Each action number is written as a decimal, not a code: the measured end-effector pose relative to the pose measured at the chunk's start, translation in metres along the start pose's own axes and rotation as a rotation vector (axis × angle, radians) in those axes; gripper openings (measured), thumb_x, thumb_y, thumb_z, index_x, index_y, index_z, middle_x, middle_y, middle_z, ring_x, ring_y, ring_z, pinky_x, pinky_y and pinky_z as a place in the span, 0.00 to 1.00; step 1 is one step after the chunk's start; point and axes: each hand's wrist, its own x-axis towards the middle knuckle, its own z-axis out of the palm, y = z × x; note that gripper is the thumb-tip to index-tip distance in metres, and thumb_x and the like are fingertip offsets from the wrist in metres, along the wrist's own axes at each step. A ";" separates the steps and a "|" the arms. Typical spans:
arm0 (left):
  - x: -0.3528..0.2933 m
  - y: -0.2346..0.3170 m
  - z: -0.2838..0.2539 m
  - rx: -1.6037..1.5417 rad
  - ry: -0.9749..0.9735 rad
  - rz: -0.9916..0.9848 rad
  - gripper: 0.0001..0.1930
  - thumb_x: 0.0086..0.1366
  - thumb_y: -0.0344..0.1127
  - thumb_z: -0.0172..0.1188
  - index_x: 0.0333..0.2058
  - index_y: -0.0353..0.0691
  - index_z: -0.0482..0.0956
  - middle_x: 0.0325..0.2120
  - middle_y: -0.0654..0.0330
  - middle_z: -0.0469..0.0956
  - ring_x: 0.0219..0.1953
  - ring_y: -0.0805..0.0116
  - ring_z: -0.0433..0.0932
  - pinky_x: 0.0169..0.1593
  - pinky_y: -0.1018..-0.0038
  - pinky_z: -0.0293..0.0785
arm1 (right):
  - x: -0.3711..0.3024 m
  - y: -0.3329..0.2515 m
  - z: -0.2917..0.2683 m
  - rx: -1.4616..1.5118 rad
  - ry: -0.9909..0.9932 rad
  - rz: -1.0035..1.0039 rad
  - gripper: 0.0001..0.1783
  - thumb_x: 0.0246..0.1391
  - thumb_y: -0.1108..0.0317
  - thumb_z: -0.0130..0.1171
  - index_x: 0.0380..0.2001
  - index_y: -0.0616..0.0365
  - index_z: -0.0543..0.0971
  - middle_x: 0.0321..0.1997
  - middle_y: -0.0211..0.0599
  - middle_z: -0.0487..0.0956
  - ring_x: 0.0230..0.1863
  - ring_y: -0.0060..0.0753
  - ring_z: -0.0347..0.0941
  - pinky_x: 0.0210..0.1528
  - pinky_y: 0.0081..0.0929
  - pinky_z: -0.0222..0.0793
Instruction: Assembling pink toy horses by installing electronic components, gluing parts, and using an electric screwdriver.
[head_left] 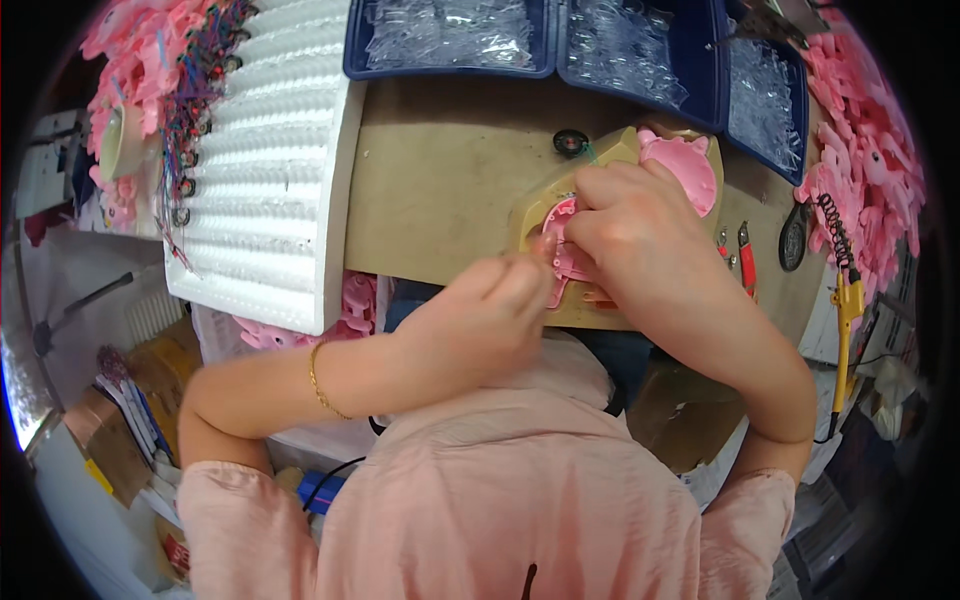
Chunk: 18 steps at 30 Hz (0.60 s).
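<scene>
A tan holder (535,194) sits at the table's near edge with two pink plastic shell halves in it. The cat-head-shaped shell half (688,172) lies in its right part. The other pink shell half (563,262), with its ribbed inside up, is partly hidden by my hands. My right hand (635,225) is over the holder, fingers curled and pressed together; what they pinch is hidden. Slightly blurred, my left hand (490,305) is closed in a pinch beside the left shell half. A small round black speaker (571,142) with thin wires rests at the holder's far edge.
Blue bins (545,72) of clear plastic parts line the back. A white foam tray (265,180) stands left, with wired parts (188,120) along its edge. Right of the holder lie red-handled pliers (746,258), a black oval object (794,237), a yellow soldering iron (848,310) and pink shells (860,150).
</scene>
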 end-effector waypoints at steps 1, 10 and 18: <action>0.005 -0.002 -0.005 0.054 -0.088 0.119 0.21 0.45 0.36 0.53 0.39 0.35 0.79 0.29 0.62 0.70 0.34 0.68 0.67 0.33 0.78 0.61 | 0.000 0.000 -0.001 0.000 -0.006 -0.012 0.07 0.36 0.72 0.58 0.15 0.61 0.70 0.23 0.37 0.65 0.30 0.40 0.64 0.33 0.33 0.56; -0.014 -0.029 -0.029 -1.012 0.176 -0.492 0.19 0.52 0.30 0.60 0.45 0.39 0.74 0.38 0.56 0.72 0.38 0.55 0.71 0.41 0.64 0.64 | -0.041 0.016 -0.036 0.000 0.294 0.285 0.07 0.44 0.73 0.58 0.30 0.62 0.76 0.29 0.38 0.71 0.34 0.40 0.68 0.36 0.31 0.64; 0.028 -0.007 -0.101 -1.262 1.620 0.326 0.18 0.62 0.34 0.49 0.51 0.42 0.64 0.52 0.68 0.66 0.48 0.75 0.71 0.46 0.76 0.66 | -0.079 0.011 -0.035 0.173 0.333 0.453 0.07 0.46 0.72 0.57 0.29 0.64 0.75 0.31 0.39 0.72 0.34 0.41 0.69 0.37 0.32 0.65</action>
